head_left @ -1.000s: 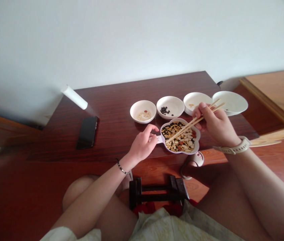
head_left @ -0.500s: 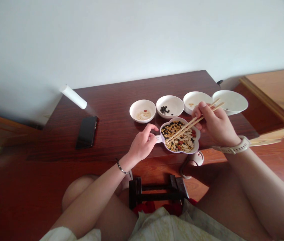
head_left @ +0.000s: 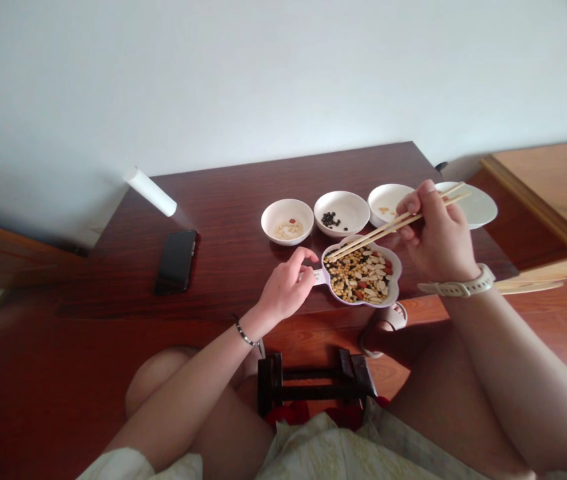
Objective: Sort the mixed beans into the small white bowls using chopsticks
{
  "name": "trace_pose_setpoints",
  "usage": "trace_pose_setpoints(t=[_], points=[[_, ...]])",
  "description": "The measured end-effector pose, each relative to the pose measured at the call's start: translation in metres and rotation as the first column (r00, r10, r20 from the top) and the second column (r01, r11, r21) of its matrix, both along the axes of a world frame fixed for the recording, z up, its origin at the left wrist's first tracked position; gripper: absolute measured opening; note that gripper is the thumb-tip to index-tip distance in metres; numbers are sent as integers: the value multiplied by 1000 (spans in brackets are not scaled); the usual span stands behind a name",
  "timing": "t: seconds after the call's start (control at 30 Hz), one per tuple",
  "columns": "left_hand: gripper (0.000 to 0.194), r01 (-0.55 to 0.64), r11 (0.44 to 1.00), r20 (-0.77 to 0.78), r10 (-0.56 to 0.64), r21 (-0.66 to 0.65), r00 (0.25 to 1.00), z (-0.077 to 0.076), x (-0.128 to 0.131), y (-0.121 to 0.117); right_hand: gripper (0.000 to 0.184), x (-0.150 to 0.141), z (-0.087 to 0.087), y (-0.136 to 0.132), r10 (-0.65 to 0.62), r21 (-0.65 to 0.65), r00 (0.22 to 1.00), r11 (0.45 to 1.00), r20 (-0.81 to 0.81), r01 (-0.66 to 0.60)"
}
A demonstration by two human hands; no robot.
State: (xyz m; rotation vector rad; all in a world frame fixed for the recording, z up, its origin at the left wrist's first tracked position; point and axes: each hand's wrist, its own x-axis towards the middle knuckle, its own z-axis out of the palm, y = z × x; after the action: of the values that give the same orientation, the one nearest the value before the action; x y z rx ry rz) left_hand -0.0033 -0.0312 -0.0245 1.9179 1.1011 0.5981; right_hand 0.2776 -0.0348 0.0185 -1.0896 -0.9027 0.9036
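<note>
My left hand [head_left: 287, 283] is closed on the short handle of a flower-shaped lilac-rimmed dish [head_left: 394, 288], its index finger curved toward the rim. The dish holds a mix of yellow and black beans, pale nut pieces and a few reddish ones. A pair of wooden chopsticks [head_left: 378, 232] is gripped in my right hand [head_left: 441, 233], above the dish's right side. Their tips reach the beans at its upper left; whether they pinch a bean cannot be made out.
Behind the dish stand white bowls: one with pale pieces and a red one [head_left: 287, 207], one with black beans [head_left: 356, 210], one with few pale pieces [head_left: 388, 195], and one partly hidden by my right hand [head_left: 481, 207]. A phone [head_left: 177, 261] and white cylinder [head_left: 151, 191] are left.
My right hand has moved up and to the right, and the chopstick tips have shifted from the dish's lower left to its upper left. My left hand stays on the handle.
</note>
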Motion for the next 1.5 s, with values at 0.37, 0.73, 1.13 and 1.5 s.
trace_pose_setpoints(t=[0.37, 0.73, 1.13, 1.5], points=[[25, 4, 1000, -20, -4, 27, 1000, 4, -3, -1, 45, -38, 0, 24, -54, 165, 998, 985, -34, 59], [24, -6, 1000, -19, 6, 19, 1000, 3, -3, 0, 42, 4, -9, 10, -138, 96, 990, 986, -15, 138], [21, 79, 983, -134, -57, 163, 989, 4, -3, -34, 41, -17, 8, -17, 39, 37, 994, 998, 102, -43], [29, 97, 969, -141, -66, 228, 988, -3, -18, -37, 48, -83, 8, -8, 274, -2, 874, 954, 401, -298]])
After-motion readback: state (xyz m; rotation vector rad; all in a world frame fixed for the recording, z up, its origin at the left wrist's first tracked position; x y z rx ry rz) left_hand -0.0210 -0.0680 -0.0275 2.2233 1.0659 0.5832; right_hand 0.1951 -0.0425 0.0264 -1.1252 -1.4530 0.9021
